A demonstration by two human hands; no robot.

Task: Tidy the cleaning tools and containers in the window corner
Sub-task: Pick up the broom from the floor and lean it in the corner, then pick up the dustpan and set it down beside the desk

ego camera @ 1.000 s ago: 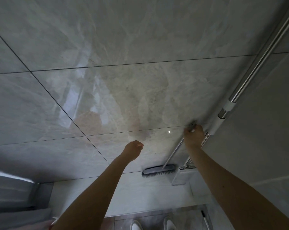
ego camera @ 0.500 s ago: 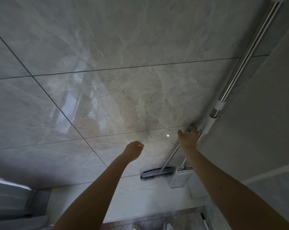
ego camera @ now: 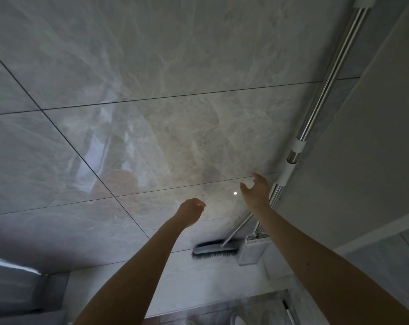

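Against a glossy grey marble-tiled wall [ego camera: 133, 95], in dim light, a person's two bare arms reach forward. The right hand [ego camera: 256, 192] is spread, fingers apart and released, gripping nothing; it hovers just beside a long metal pole [ego camera: 325, 90] with white plastic collars, which leans in the corner where the tiled wall meets a plain grey panel [ego camera: 367, 160]. Whether the hand brushes the pole's lower section cannot be told from this angle. The left hand [ego camera: 190, 211] is curled into a loose fist, empty, held in the air well apart from the tools.

Below the right hand, a floor brush [ego camera: 214, 248] with a grey head and dark bristles stands on a pale ledge [ego camera: 198, 282], its thin silver handle [ego camera: 236, 228] slanting up toward the corner and disappearing behind the right forearm. Just beside the brush head, to its right, a narrow pale rectangular container [ego camera: 251, 250] sits on the same ledge at the foot of the pole, with thin metal rods rising out of it.

A small bright point of reflected light [ego camera: 235, 193] shows on the tile between the two hands. At the lower left, a blurred pale edge [ego camera: 13, 266] catches some light.
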